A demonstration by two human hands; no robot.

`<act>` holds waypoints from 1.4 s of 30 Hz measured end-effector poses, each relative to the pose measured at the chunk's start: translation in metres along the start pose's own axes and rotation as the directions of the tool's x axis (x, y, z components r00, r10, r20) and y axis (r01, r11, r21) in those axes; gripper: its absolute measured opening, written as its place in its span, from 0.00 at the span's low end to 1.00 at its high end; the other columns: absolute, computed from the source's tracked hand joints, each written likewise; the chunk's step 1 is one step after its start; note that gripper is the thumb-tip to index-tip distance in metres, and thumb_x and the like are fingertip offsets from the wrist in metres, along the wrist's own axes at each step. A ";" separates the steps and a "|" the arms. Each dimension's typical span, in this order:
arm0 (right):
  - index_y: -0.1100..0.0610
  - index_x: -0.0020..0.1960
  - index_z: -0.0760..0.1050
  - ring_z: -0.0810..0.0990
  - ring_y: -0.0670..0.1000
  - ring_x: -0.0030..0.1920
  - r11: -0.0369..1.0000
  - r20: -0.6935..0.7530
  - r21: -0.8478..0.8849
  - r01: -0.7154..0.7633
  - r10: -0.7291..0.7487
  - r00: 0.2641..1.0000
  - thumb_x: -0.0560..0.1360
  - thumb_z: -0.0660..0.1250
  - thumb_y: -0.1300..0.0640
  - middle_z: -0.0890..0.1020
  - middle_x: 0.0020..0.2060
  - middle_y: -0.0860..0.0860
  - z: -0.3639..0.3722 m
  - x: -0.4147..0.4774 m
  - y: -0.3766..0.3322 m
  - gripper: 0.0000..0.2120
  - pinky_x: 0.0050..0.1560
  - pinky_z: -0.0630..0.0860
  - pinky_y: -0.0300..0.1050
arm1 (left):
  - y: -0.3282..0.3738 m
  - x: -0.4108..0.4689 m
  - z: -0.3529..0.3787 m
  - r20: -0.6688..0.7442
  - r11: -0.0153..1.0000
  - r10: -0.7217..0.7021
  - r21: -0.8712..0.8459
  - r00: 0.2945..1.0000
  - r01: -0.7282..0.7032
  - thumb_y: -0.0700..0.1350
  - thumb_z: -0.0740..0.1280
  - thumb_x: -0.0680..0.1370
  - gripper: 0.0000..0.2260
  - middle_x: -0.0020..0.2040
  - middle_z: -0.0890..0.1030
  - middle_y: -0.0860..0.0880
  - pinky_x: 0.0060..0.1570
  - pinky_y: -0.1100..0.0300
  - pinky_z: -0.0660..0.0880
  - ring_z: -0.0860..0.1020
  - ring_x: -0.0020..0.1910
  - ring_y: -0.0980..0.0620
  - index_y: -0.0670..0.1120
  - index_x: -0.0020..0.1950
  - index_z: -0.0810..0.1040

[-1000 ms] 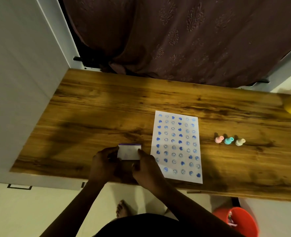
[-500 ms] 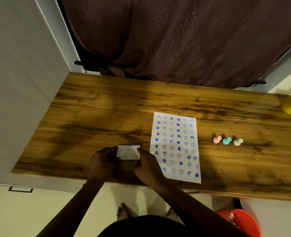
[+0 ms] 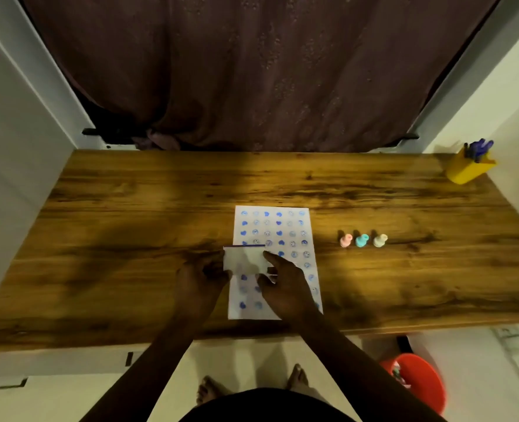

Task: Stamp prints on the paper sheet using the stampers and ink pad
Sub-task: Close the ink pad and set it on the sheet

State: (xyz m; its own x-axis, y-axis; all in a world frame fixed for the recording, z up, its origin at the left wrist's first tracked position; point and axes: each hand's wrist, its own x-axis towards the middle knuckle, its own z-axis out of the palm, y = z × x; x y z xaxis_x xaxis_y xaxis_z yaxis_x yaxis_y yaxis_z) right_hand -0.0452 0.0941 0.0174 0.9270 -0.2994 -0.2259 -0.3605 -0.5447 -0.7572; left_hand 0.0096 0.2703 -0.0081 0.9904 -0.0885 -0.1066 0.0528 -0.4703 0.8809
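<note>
A white paper sheet (image 3: 285,229) covered with rows of blue stamped prints lies on the wooden table (image 3: 130,214). Both hands hold a small white ink pad case (image 3: 244,260) with a blue edge above the sheet's left side. My left hand (image 3: 200,278) grips its left end; my right hand (image 3: 282,281) holds its right end with the forefinger stretched along it. Three small stampers stand in a row to the right of the sheet: pink (image 3: 345,240), teal (image 3: 361,240) and cream (image 3: 380,240).
A yellow pen holder (image 3: 468,169) with blue pens stands at the table's far right corner. A dark curtain (image 3: 267,71) hangs behind the table. An orange bucket (image 3: 416,379) sits on the floor at the lower right. My bare feet (image 3: 209,391) show below the table's front edge.
Both hands have carried the ink pad case to the right, from the bare wood left of the sheet to over the sheet's left half. The camera view has also shifted.
</note>
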 end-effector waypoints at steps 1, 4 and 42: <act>0.54 0.76 0.69 0.79 0.51 0.66 1.000 -0.023 -0.004 -0.001 0.001 1.000 0.80 0.69 0.55 0.78 0.70 0.51 -0.011 0.000 0.006 0.26 0.64 0.75 0.41 | 0.006 0.001 0.010 0.021 1.000 0.001 0.001 1.000 -0.001 0.40 0.77 0.74 0.13 0.49 0.86 0.49 0.47 0.68 0.76 0.82 0.46 0.55 0.44 0.59 0.85; 0.55 0.76 0.70 0.82 0.52 0.63 0.999 -0.073 -0.005 -0.035 0.035 0.997 0.80 0.70 0.55 0.79 0.68 0.54 -0.041 -0.001 0.026 0.26 0.62 0.79 0.43 | 0.028 0.000 0.041 0.092 0.998 0.017 -0.066 0.996 -0.010 0.38 0.77 0.75 0.16 0.53 0.87 0.45 0.46 0.71 0.77 0.83 0.47 0.54 0.42 0.62 0.84; 0.56 0.71 0.74 0.77 0.54 0.69 0.964 -0.145 -0.258 -0.060 0.023 0.989 0.83 0.63 0.57 0.79 0.68 0.53 -0.172 0.014 0.195 0.16 0.69 0.72 0.45 | 0.060 -0.014 0.270 0.141 0.894 0.234 0.358 0.962 -0.269 0.51 0.81 0.70 0.20 0.53 0.88 0.51 0.54 0.60 0.72 0.88 0.49 0.48 0.54 0.58 0.79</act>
State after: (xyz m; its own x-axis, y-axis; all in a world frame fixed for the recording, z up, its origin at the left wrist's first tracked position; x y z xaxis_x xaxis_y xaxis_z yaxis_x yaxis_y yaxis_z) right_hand -0.1202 -0.1508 -0.0280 0.8936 -0.4225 -0.1516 -0.4300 -0.7091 -0.5588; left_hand -0.0354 0.0065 -0.0784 0.9472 -0.3185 0.0384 -0.2655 -0.7111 0.6511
